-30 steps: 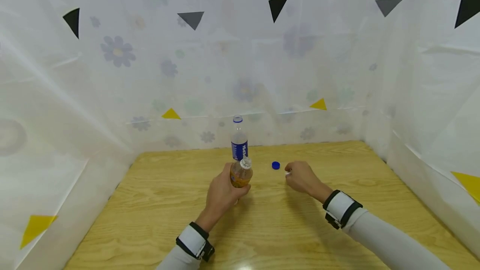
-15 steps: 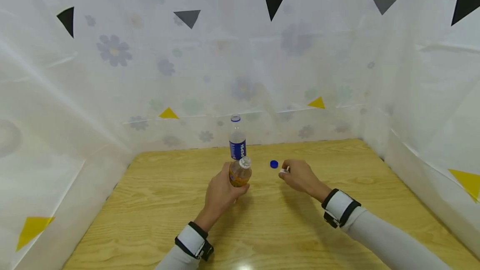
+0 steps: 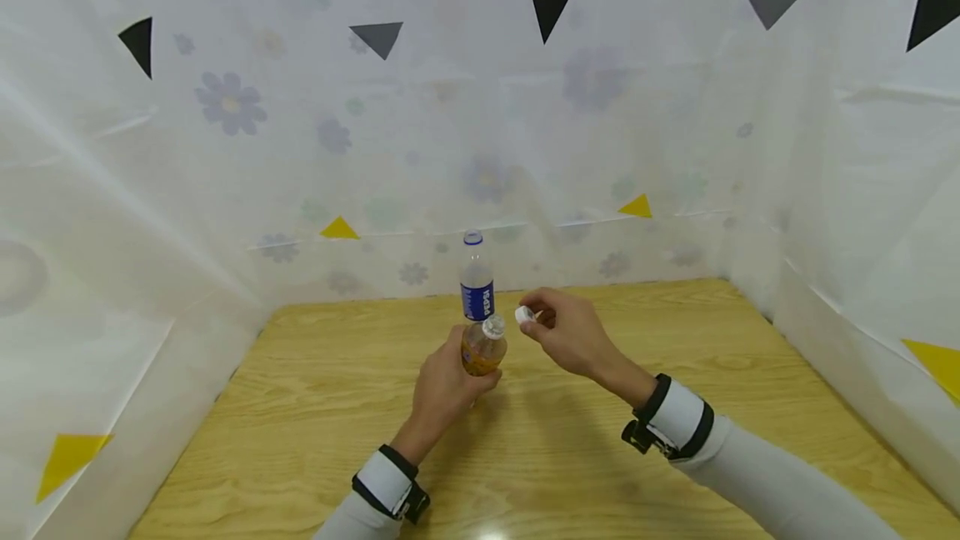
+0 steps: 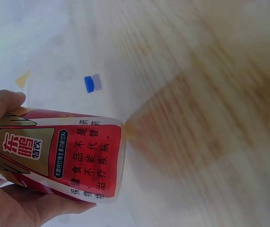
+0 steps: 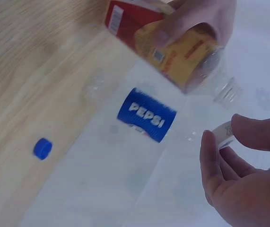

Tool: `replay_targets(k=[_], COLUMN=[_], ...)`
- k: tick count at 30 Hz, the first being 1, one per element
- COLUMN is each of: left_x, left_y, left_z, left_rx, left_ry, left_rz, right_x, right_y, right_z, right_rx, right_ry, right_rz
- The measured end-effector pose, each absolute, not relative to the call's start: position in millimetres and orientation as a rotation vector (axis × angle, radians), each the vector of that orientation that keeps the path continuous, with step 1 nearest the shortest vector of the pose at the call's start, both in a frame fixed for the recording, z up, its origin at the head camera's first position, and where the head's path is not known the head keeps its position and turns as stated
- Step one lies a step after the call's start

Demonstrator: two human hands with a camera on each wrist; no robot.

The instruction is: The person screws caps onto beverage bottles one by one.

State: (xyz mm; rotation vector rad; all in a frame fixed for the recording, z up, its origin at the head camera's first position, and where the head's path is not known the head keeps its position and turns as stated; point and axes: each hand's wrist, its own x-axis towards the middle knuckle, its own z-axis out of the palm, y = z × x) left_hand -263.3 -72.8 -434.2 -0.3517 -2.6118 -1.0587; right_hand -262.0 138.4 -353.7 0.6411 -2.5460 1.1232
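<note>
My left hand (image 3: 444, 382) grips a clear bottle with a red and gold label (image 4: 85, 158) round its middle. Its uncapped mouth (image 3: 493, 326) points up. Between thumb and fingers my right hand (image 3: 573, 332) pinches a white bottle cap (image 3: 524, 315), held just right of that mouth and apart from it. Behind the gripped bottle stands a clear Pepsi bottle (image 3: 477, 298), also uncapped, with a blue label. A blue bottle cap (image 5: 42, 148) lies on the table; in the head view my right hand hides it.
The wooden table (image 3: 315, 415) has white patterned sheeting (image 3: 420, 148) along its back and both sides. Yellow triangles (image 3: 340, 228) and dark ones mark the sheeting. Each wrist wears a strapped camera (image 3: 637, 435).
My right hand has lifted the white cap off the table area and carried it left, close to the gripped bottle's mouth. The left hand and both bottles stay in place.
</note>
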Motion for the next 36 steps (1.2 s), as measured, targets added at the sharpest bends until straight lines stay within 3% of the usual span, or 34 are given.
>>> replay_targets(k=[11, 36], left_x=[-261, -264], left_y=[-77, -74], left_z=[-434, -434], left_rx=[-0.369, -0.428], left_ry=[-2.595, -2.587], left_rz=[-1.081, -1.071], right_x=[-257, -258], right_y=[115, 111], right_z=[-345, -351], right_rx=[0.751, 0.756], right_ry=[-2.5, -2.499], right_rz=[1.119, 1.16])
